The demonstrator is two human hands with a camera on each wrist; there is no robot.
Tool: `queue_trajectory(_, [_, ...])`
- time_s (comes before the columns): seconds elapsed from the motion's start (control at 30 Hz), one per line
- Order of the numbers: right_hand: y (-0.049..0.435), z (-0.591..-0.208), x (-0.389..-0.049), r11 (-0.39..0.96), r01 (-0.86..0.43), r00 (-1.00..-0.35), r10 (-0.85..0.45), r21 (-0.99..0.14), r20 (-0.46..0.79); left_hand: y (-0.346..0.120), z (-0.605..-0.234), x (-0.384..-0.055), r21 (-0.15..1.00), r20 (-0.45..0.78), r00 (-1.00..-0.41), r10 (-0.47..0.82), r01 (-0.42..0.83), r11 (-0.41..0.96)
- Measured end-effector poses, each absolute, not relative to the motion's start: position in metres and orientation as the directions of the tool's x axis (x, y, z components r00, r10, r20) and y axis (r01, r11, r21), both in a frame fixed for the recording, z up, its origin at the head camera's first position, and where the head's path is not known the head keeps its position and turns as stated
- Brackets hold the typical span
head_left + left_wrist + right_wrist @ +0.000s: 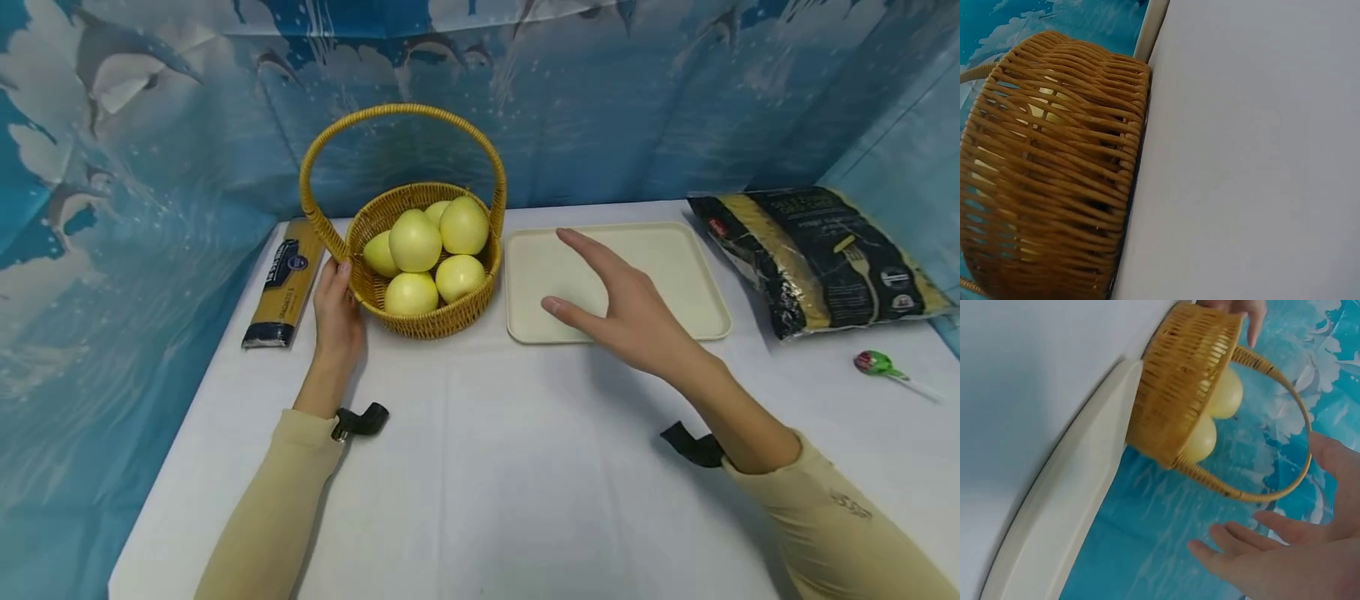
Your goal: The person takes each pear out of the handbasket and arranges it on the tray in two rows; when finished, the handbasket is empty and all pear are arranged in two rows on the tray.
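A wicker basket (427, 325) with a tall arched handle stands at the back left of the table, holding several yellow-green apples (415, 242). My left hand (337, 321) grips its left side, with fingertips at the rim by the foot of the handle. In the left wrist view the woven wall of the basket (1054, 169) fills the left side, and that hand is out of sight. My right hand (637, 312) hovers over a cream rectangular tray (675, 258), thumb and fingers spread and holding nothing. From the right wrist, the basket (1179, 381) appears beyond these spread fingers (1235, 540).
Left of the basket lies a narrow pasta packet (283, 287). A large black-and-gold pasta bag (825, 258) lies right of the tray, with a green-wrapped lollipop (877, 364) in front of it. A blue dolphin-print curtain (600, 108) backs the white table (510, 467).
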State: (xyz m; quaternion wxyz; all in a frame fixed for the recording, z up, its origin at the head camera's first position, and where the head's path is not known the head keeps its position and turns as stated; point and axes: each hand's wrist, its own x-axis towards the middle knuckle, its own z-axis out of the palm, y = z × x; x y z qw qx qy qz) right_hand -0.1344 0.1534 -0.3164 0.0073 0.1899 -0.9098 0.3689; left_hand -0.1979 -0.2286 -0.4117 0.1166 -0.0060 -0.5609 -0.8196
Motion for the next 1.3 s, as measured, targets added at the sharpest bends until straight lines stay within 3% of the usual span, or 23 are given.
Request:
queue_trajectory(0.33, [0.095,-0.318,-0.166,0.435,-0.367,-0.906,-0.368,-0.822,0.21,-0.226,-0.42,-0.212,0.883,0.168,-0.961,-0.221,0.247,-0.4])
queue_trajectory(0.57, [0.056,-0.317,-0.18,0.333,-0.296,-0.922,-0.344,-0.895,0.177,-0.223,-0.428,-0.213,0.895,0.16,-0.966,-0.202,0.229,-0.384])
queue_trajectory(0.97, [0.004,-0.315,-0.192,0.048,-0.269,-0.944,-0.21,-0.962,0.254,-0.225,-0.428,-0.216,0.891,0.183,-0.959,-0.216,0.255,-0.375])
queue_trajectory(1.3, [-0.013,-0.327,-0.205,-0.036,-0.21,-0.959,-0.188,-0.977,0.213,-0.224,-0.431,-0.218,0.91,0.164,-0.965,-0.205,0.228,-0.347])
